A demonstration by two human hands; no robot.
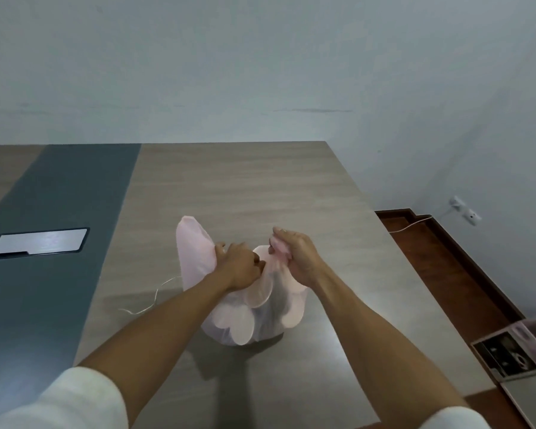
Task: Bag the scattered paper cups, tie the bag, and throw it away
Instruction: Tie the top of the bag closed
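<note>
So in the head view, the pink bag (251,308) sat on the wood-grain table (248,187), roughly in the middle and toward the near side. It was thin, see-through plastic, bulging at the bottom, and you could make out pale round shapes through it, the paper cups (232,320) packed inside. None lay loose on the table that I could see.

Both hands were up at the top of the bag. The left hand (240,267) was closed tight on one handle, and that handle's loop (194,249) stuck up and out to the far left of the fist. The right hand (299,258) was clenched around the other handle, with a scrunched bit of pink plastic poking out between its fingers (280,235). The two fists were just beside each other, nearly touching over the bag's mouth.

A thin pale string (150,301) lay on the table just left of the bag. Further left there was a dark grey strip (59,212) with a shiny rectangular panel (39,241) set in it. Off the right edge, a box (511,354) sat low by the reddish floor (446,267).
</note>
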